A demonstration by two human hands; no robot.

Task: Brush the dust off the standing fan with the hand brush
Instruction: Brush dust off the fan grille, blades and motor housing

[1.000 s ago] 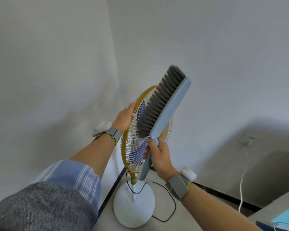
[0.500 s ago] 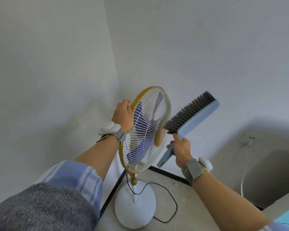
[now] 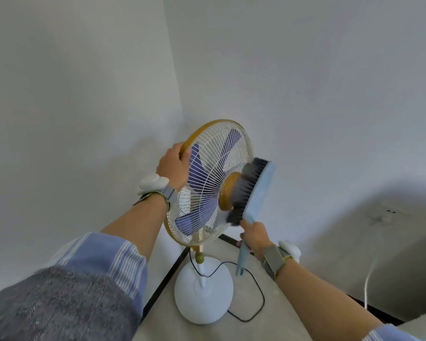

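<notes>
Fan stood on the floor in a room corner, head tilted back, grille turned toward the wearer's right

Left hand: fingers curled over the upper-left of the orange rim, thumb side hidden; the head is held steady by this grip

Right hand: closed round the blue handle just below the brush head; the handle tail is seen pointing down toward the base

Bristles are laid against the grille's right side, over and beside the orange hub, blue back outward. The bristles are blurred; exact contact depth cannot be told

Step judged in hand: sweeping the front grille, hub zone

To be done well:
- Strokes are best run along the wires, from hub out to rim, so dust is carried off rather than packed between them
- Pressure should be kept light; thin wires are likely to flex, and the head may be swung on its pivot if pushed hard
- The rim grip should be matched against each stroke so the stand is not rocked on its round base
- The brush face should be kept flat, tips worked into the gaps
- The black cord looped beside the base is to be avoided underfoot

Lower and left grille sectors are judged not yet covered
</notes>
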